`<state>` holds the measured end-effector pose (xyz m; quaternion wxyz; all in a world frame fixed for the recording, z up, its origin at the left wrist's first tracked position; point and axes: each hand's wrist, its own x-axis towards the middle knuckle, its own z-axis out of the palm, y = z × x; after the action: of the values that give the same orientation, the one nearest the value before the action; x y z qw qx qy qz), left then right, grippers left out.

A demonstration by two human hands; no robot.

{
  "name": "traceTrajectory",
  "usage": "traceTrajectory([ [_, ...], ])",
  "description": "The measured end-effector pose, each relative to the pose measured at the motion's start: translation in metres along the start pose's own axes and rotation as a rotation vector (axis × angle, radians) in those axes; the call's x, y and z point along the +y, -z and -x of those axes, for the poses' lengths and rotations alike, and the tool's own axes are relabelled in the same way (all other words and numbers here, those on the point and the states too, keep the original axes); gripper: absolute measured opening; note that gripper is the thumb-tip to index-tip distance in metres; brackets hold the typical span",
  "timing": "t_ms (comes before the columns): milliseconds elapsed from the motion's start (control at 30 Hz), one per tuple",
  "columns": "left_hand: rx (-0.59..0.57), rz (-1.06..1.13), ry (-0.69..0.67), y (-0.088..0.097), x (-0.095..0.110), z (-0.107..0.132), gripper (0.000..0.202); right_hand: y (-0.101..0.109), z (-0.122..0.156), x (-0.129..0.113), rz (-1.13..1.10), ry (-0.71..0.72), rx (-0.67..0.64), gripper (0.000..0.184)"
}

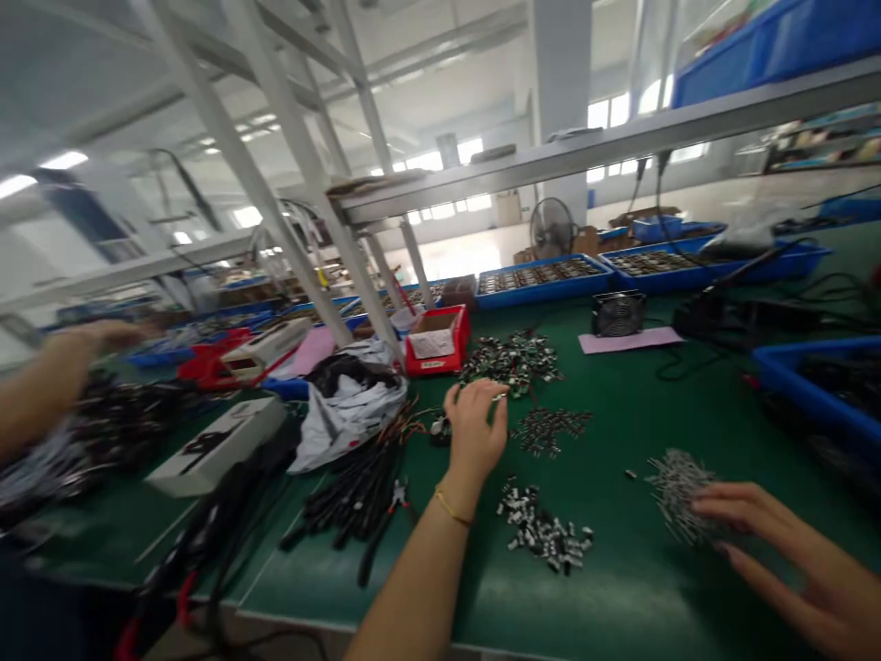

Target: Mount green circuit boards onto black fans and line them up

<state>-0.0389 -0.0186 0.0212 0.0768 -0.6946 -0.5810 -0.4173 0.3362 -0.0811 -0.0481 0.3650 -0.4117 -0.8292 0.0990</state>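
Green bench matting [619,588] carries several sorted component heaps. We note the left hand [473,430], fingers curled, pinching at the dark component pile [513,360]. Our right hand [791,551], fingers spread, touches the pin pile [678,487]. Most heaps remain unprocessed, we judge.

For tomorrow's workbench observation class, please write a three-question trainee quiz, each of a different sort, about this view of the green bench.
1. True or false: the left hand reaches toward the small parts by the red box.
2. What do the right hand's fingers touch: A) a fan, B) a pile of thin metal pins, C) pliers?
3. What colour is the bench mat?

Key: 1 true; 2 B; 3 green.
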Motion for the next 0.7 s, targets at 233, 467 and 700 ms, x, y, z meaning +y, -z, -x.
traceTrajectory([
  [233, 0.067, -0.047, -0.029, 0.003, -0.018, -0.006, 0.023, 0.044, -0.088, 0.001, 0.074, -0.171, -0.109, 0.035],
  [467, 0.024, -0.045, -0.014, -0.005, -0.023, -0.005, 0.024, 0.016, -0.149, 0.014, 0.154, -0.207, -0.306, 0.031],
  [700, -0.022, -0.007, 0.036, -0.011, -0.023, 0.0, 0.027, -0.07, -0.25, 0.002, 0.2, -0.116, -0.38, 0.025],
])
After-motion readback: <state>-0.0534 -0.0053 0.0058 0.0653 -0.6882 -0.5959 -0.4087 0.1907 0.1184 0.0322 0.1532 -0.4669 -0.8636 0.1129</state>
